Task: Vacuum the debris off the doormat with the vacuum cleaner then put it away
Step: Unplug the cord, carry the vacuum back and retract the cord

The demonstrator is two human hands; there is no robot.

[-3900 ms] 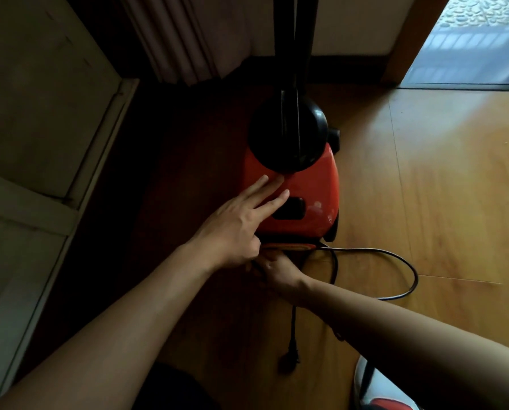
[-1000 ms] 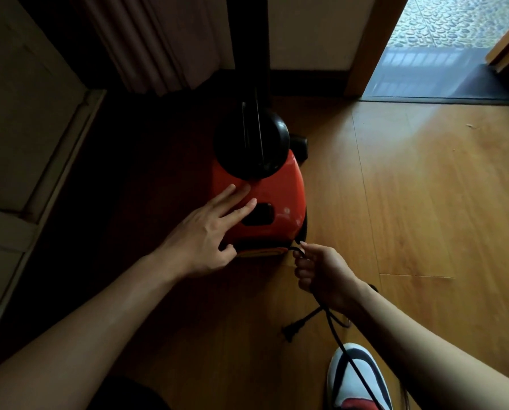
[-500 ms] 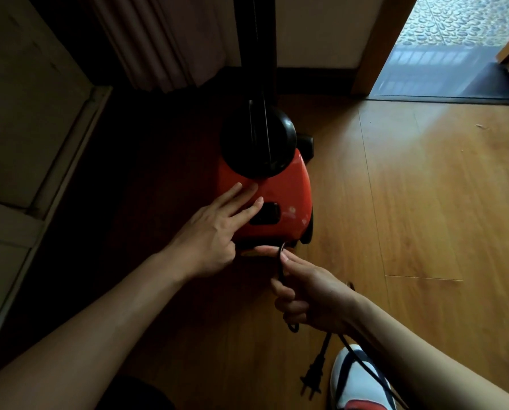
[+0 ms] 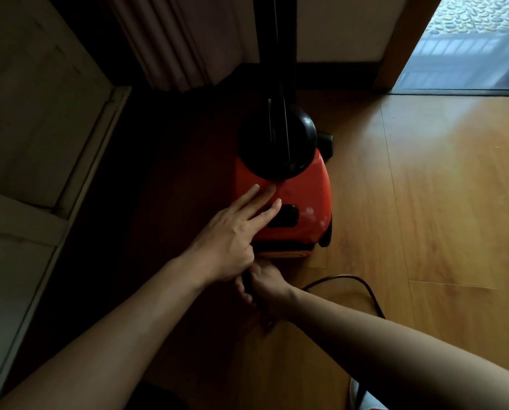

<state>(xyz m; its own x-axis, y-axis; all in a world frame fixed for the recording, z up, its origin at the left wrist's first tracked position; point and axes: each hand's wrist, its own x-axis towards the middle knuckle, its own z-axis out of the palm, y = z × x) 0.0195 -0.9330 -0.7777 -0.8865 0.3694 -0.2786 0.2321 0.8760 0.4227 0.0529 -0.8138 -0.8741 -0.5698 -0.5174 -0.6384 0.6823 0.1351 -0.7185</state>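
Note:
A red vacuum cleaner (image 4: 305,199) with a black round top and a black upright tube stands on the wooden floor near the wall. My left hand (image 4: 232,235) lies flat on its red body, fingers spread beside a dark button. Just below it, at the vacuum's near end, my right hand (image 4: 263,287) is closed around the black power cord (image 4: 362,287), which loops off to the right over the floor. The plug is hidden. The doormat (image 4: 460,63) lies in the doorway at the top right.
A pale cabinet (image 4: 31,161) runs along the left side. A pleated curtain (image 4: 185,39) hangs at the back. A shoe toe (image 4: 365,400) shows at the bottom right. Wooden floor (image 4: 454,202) stretches to the right.
My right hand has moved from the right of the vacuum's near end to right under my left hand, still on the cord. The plug has gone out of sight and the cord loops right.

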